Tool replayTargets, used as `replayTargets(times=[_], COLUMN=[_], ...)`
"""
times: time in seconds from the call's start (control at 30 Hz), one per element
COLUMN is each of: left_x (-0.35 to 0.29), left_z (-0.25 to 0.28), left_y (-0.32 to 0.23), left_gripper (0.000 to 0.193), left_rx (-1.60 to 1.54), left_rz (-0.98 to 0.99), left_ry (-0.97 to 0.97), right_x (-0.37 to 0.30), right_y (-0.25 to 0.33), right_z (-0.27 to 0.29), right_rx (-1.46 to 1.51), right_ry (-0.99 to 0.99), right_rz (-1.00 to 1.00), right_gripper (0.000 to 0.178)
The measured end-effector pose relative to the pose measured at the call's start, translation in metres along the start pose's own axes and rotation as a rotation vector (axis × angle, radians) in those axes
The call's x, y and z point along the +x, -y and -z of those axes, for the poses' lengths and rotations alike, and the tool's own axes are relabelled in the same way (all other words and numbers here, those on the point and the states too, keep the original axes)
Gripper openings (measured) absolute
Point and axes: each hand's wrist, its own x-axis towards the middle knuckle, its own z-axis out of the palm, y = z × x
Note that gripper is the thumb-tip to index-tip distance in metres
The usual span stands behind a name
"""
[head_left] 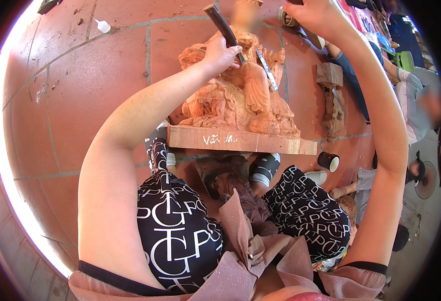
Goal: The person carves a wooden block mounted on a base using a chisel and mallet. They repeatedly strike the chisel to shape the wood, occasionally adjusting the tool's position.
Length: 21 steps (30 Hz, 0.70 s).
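My left hand (221,54) is closed round the lower part of a chisel (220,25) with a dark handle. The chisel slants, its tip against the upper part of a carved wooden statue (215,103) of a seated figure. That statue stands upright on a flat wooden base (280,144) in front of my knees. My right hand (315,21) is raised at the top edge, right of the statue's head, its fingers curled round something dark that the frame cuts off. A narrow strip, blue and whitish (267,70), leans on the statue's right side.
A rough wooden block (330,78) lies on the tiled floor (105,85) to the right, near a black cup (328,161). A small white bottle (102,26) is at the far left. A dark carved piece (230,183) sits between my legs. Several people sit along the right, near a fan (426,179).
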Motion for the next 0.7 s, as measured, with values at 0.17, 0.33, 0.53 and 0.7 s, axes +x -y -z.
replayTargets(times=[0.17,0.33,0.53,0.7], left_x=[0.0,0.001,0.003,0.009], left_z=[-0.001,0.002,0.0,0.015], left_y=[-0.002,0.0,-0.001,-0.004], left_gripper=[0.025,0.025,0.027,0.03], left_rx=[-0.006,0.036,0.106,0.08], left_rz=[-0.005,-0.017,-0.043,0.005], left_ry=[-0.004,0.0,0.045,0.151], right_x=[0.017,0.022,0.02,0.028], right_y=[-0.025,-0.026,-0.04,-0.035], right_z=[-0.007,-0.005,-0.018,-0.024], right_rx=[-0.045,-0.05,-0.031,0.07], right_ry=[-0.218,-0.188,-0.273,-0.161], right_rz=[0.142,0.114,0.166,0.051], right_gripper=[0.068,0.068,0.07,0.073])
